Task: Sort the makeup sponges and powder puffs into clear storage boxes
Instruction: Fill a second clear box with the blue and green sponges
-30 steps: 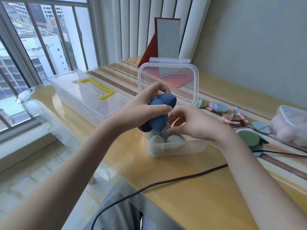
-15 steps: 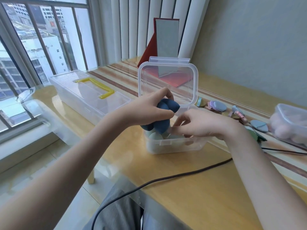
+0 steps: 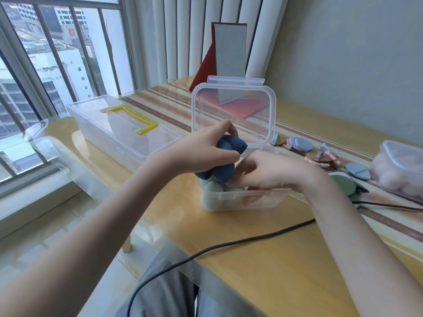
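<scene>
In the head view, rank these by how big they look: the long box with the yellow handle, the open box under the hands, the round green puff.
1. Long box with the yellow handle
2. Open box, lid raised
3. Green puff, partly hidden by the right wrist

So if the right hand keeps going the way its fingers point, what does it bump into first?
Most likely the dark blue sponges gripped by the left hand. The right hand points leftward over the open clear box, its fingertips close beside them; whether they touch is unclear.

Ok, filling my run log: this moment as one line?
left hand grips dark blue sponges | right hand reaching into open clear box | puffs unsorted
</scene>
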Demonstrator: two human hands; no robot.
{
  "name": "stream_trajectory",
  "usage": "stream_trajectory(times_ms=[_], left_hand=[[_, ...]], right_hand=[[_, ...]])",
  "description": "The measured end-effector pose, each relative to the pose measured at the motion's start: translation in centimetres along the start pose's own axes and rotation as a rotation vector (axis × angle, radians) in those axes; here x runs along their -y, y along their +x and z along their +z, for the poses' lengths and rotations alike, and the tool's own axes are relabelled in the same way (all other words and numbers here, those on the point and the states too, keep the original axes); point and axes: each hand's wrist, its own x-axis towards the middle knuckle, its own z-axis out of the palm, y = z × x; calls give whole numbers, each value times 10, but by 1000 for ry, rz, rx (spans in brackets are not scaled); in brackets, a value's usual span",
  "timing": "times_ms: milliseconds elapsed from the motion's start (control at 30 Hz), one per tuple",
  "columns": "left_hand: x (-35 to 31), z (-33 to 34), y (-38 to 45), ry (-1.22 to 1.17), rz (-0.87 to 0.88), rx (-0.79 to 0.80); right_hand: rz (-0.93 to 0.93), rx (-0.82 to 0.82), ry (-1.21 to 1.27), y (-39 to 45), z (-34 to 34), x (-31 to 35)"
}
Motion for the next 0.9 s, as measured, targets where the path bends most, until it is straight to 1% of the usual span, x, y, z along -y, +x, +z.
stream_trajectory(times_ms=[67,133,200,267,333,467,567,667,733,833,900], left_hand=[[0,0,0,2,0,-3],[1,0,0,12,1,-6],[1,0,1,15,2,-3],[1,0,1,8,4,-1],[2,0,0,-2,11,2],[3,-1,0,-14,28,10],[2,-2,-3,-65,39,19],[1,-2,-6,-113,56,23],[1,-1,-6,-130,63,27],[1,-2,-4,-139,54,57],[1,-3,-4,-191,63,70]], right_hand=[[-5,151,39,-5,-5,-1],[-37,211,108,-7,-6,-3],[-55,172,89,-7,-4,-3],[-48,113,-4,-3,0,-1],[-48,87,-39,-1,4,2],[-21,110,95,-4,0,1],[-6,148,118,-11,-13,-6],[-5,148,169,-15,-19,-7],[2,114,110,-16,-16,-2],[-3,-12,-44,-10,-5,8],[5,-39,-61,-9,-2,10]])
